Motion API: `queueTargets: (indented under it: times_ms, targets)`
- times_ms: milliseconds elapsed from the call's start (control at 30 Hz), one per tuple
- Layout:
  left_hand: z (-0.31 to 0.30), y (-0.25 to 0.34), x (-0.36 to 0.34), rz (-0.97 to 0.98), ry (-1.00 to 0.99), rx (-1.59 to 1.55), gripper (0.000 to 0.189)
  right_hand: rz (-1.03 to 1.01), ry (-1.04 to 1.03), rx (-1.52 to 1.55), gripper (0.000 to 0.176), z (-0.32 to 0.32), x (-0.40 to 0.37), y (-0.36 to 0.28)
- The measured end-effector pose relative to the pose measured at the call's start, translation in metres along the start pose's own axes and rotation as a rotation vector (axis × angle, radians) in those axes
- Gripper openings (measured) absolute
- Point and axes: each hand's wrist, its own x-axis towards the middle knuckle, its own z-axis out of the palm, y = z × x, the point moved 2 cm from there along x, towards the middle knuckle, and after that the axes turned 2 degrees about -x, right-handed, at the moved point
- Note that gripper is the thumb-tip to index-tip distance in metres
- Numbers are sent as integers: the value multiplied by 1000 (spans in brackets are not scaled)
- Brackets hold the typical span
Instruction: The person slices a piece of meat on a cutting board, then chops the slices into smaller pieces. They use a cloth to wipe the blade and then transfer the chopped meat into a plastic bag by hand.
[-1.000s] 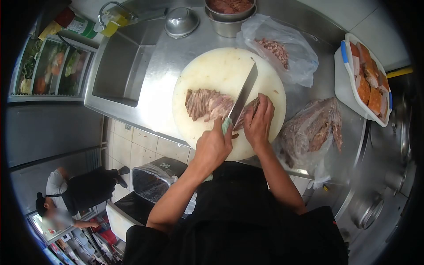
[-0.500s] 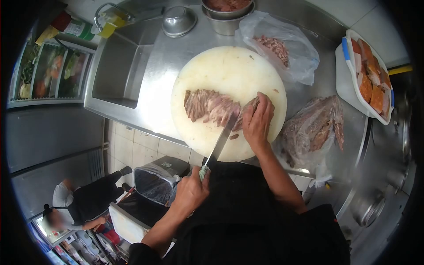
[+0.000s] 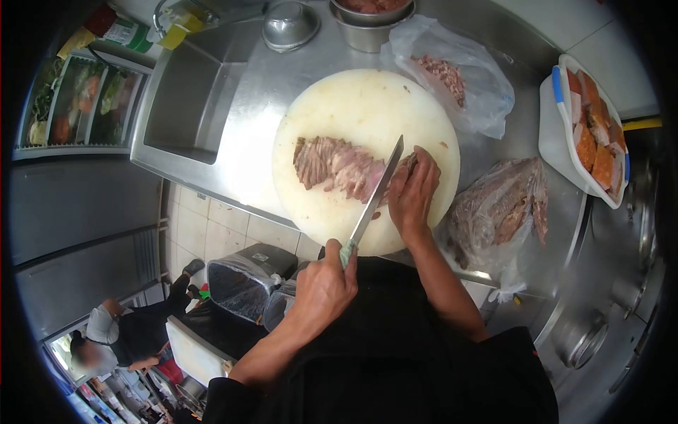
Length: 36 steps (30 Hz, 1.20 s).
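My left hand (image 3: 325,286) grips a long knife (image 3: 378,189) by its handle, which has a pale green wrapping. The blade slants up and to the right, its tip raised past the uncut end of the meat. My right hand (image 3: 415,191) has curled fingers closed over that remaining end, mostly hidden beneath them. Left of the blade, thin slices of brown and pinkish meat (image 3: 332,166) lean against each other in a row. All of it lies on a round white cutting board (image 3: 353,99). A small scrap rests near the knife.
Right of the board lies a clear bag of meat (image 3: 494,212); behind it, another bag (image 3: 487,92) holds chopped meat. A white tub (image 3: 554,127) carries orange-brown blocks. Metal bowls (image 3: 289,27) and a sink (image 3: 187,113) are at the left back. Another person (image 3: 134,332) stands lower left.
The knife has moved up and right across the meat, with my left hand following the same way. My right hand stays at the meat's end. The other person has shifted slightly.
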Motion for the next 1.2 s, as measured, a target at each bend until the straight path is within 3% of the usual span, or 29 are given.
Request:
queueTargets:
  times_ms: [233,333,400,667,767,833,967,1033,1100,1200]
  targets:
    - [-10,-3,-19,9,-58,127,25,-9,3,-9,45,1,-1,2]
    - [6,-2,13,8,-30,75,22,-14,-3,-7,45,0,1,-2]
    - [20,2,41,122,65,39,22,-9,7,-16,45,1,3,-2]
    - [14,-5,16,40,-12,82,23,21,-32,-9,44,1,3,-2]
    - [23,6,57,47,32,52,24,-20,-16,-18,46,4,1,-1]
    - [30,12,85,156,90,-24,25,-18,-18,-21,46,6,3,0]
    - [31,0,56,130,77,77,29,-6,-2,-41,47,7,2,-1]
    - [27,-12,34,32,-43,98,30,13,-19,-35,47,3,4,-2]
    - [36,-8,46,22,-27,55,29,34,-55,-23,47,1,-1,-1]
    - [47,16,109,170,129,-31,30,11,-28,-4,47,4,-1,1]
